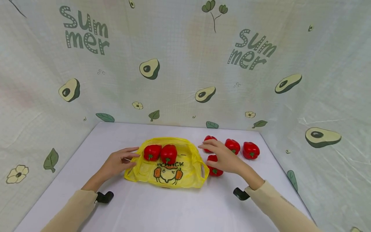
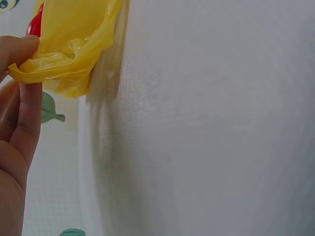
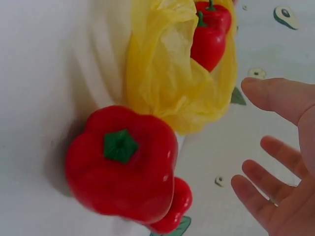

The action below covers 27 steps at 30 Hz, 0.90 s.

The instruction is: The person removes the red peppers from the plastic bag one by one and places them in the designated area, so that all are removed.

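A yellow plastic bag [image 1: 142, 172] with a printed cartoon face lies on the table, its mouth spread wide. Two red bell peppers [image 1: 152, 152] sit inside it, side by side. At the bag's left edge, my left hand [image 1: 117, 162] pinches the thin plastic between thumb and fingers, as the left wrist view [image 2: 22, 128] shows. My right hand [image 1: 226, 158] hovers with fingers spread, holding nothing, over a red bell pepper [image 3: 123, 182] just right of the bag. That pepper's green stem faces the right wrist camera.
Behind the right hand stand more red bell peppers [image 1: 251, 150], partly hidden by the hand and forearm. A patterned curtain [image 1: 179, 80] closes off the back and both sides of the white table [image 1: 162, 212].
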Tool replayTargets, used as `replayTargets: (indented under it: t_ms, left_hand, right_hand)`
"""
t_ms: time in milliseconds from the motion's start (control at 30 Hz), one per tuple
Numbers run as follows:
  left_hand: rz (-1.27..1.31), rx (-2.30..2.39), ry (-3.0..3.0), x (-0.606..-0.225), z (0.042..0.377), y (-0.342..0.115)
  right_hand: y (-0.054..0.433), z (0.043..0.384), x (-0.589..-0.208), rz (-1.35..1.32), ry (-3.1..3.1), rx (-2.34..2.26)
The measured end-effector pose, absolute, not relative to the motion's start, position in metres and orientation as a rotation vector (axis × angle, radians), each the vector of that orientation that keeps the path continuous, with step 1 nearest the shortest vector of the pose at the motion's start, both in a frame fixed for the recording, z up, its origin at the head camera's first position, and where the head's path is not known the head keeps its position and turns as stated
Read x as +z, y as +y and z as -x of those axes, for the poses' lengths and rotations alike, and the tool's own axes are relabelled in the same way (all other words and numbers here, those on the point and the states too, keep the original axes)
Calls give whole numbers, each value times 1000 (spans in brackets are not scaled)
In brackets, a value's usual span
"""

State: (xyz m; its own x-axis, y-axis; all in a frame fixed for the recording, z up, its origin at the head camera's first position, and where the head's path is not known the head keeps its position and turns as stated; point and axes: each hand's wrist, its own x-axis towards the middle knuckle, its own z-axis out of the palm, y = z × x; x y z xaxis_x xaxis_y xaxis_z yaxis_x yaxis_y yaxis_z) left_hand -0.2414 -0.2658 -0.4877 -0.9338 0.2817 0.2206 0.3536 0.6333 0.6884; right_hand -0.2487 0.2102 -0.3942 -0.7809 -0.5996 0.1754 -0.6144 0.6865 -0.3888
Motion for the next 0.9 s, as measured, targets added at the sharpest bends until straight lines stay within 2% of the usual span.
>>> replayTargets:
  t_ms: [200,500,900]
  left_hand:
    - [528,-1200,-2755,-488,241,-266]
    - [604,-1172,-2693,-489,241,-268]
    - [592,-1174,-2724,-489,242,-269]
  right_hand:
    - [176,257,-393,-1120,-2860,740]
    - [125,277,-413,-1226,-2877,802]
    - [87,291,-439,-1163,-2933,762]
